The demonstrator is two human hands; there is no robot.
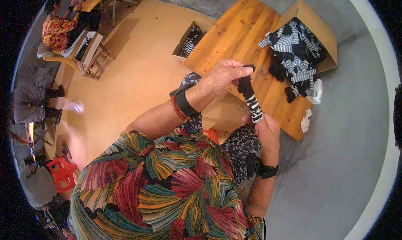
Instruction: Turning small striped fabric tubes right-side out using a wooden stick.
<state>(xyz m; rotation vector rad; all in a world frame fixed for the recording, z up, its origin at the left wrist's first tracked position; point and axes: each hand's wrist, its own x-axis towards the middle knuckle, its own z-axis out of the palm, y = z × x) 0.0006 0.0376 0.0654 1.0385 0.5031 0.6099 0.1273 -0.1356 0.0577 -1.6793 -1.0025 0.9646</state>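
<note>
A narrow black knit piece with black-and-white stripes (248, 91) is stretched between my two hands; whether it is a sock or a glove I cannot tell. My left hand (224, 76) pinches its black upper end between thumb and fingers. Its striped lower end is gripped by my right hand (267, 129), nearer my body. The piece hangs in the air over the edge of a wooden table (234, 26). On that table, a heap of black and grey-and-white striped knit pieces (297, 51) spills from a tipped cardboard box (331, 47).
A smaller open box (177, 51) with striped pieces stands on the floor left of the table. White crumpled paper (306, 120) lies at the table's right edge, against a grey wall (343, 135). Several other people are at the left, near a red stool (63, 174).
</note>
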